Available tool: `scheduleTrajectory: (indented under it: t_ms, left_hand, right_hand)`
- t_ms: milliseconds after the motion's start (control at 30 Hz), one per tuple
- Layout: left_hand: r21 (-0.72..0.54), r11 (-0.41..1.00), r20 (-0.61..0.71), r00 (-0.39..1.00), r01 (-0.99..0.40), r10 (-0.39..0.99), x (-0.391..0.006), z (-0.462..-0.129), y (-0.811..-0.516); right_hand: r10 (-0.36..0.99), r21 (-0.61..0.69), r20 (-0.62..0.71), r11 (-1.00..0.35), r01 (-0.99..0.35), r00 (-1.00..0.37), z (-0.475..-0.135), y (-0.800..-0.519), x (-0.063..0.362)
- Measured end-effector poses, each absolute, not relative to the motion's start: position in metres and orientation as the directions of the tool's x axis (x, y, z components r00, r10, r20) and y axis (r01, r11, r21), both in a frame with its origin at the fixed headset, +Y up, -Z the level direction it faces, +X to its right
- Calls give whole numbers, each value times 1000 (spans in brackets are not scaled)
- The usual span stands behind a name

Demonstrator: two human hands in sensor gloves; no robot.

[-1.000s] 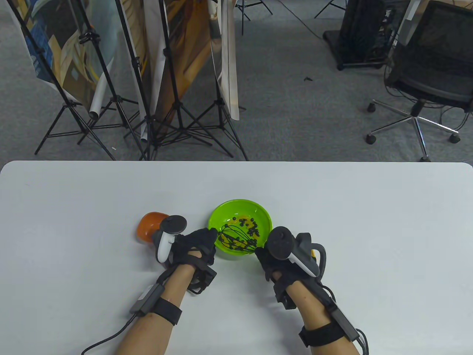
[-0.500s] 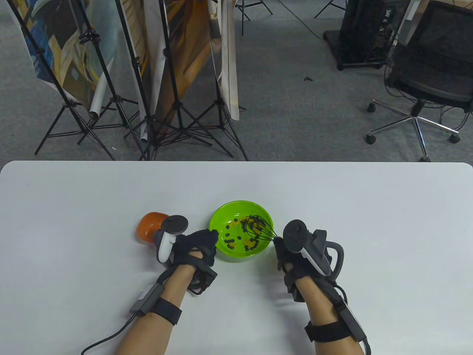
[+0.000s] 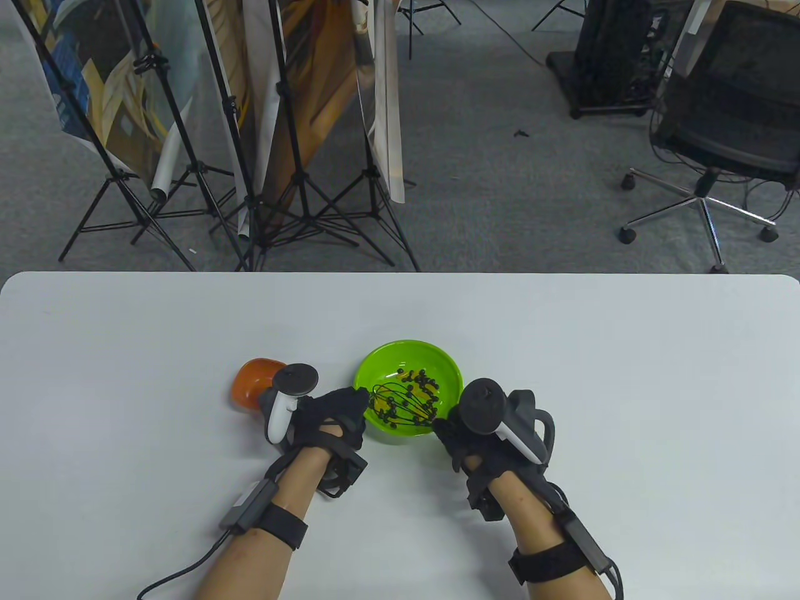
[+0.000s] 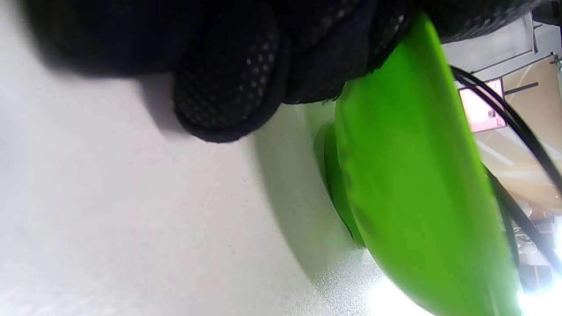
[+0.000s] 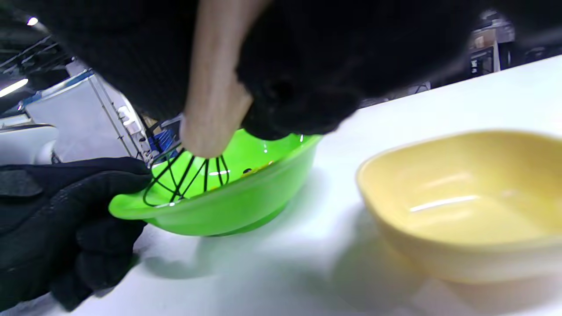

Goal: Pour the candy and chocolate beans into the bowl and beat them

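Table view: one green bowl (image 3: 409,356) sits on the white table (image 3: 125,350) between two gloved hands. The left hand (image 3: 331,415) pinches the bowl's near-left rim, fingers curled over the edge. The right hand (image 3: 465,437), at the bowl's near-right rim, is wrapped round the handle of one black wire whisk (image 3: 400,406), whose loops reach from that grip leftward across the bowl's floor toward the left hand's pinch. Many small dark chocolate beans (image 3: 425,382) lie among the wires and just beyond them, too many and too clustered to count, with a few yellow-orange candy pieces (image 3: 406,375) mixed in. One orange bowl (image 3: 253,382) rests just beyond the left hand's tracker, on the side away from the green bowl.

Left wrist view: the gloved fingers (image 4: 228,87) clamp the green bowl's (image 4: 408,175) rim from above; the bowl's foot stands on the table, and two or three black whisk wires (image 4: 509,118) arc past the rim.

Right wrist view: the right hand (image 5: 307,74) grips a pale wooden handle (image 5: 215,87), its wires (image 5: 189,180) dipping inside the green bowl (image 5: 228,206). The left hand (image 5: 66,219) holds the far rim. One yellow bowl (image 5: 461,206), nothing visible inside, stands just beside the grip.
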State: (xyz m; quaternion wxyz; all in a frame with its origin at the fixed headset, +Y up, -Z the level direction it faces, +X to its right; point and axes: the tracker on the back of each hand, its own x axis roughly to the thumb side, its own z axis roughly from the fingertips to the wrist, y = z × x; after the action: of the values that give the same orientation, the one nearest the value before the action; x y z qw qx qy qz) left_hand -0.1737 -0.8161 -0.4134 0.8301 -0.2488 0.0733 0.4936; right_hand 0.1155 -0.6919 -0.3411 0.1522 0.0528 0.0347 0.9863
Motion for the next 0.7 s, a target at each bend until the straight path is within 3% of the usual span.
scheduleTrajectory:
  t_ms: [267, 500, 700]
  left_hand:
    - [-347, 390, -364, 506, -853, 782, -174, -414, -816]
    - [-346, 394, -361, 508, -852, 782, -174, -414, -816]
    - [-346, 402, -356, 515, -848, 780, -173, -413, -815]
  right_hand:
    - [188, -40, -23, -981, -187, -982, -338, -672, 133]
    - [223, -87, -93, -973, -215, -970, -347, -690, 137]
    - [272, -73, -7, -960, -271, -962, -351, -714, 114]
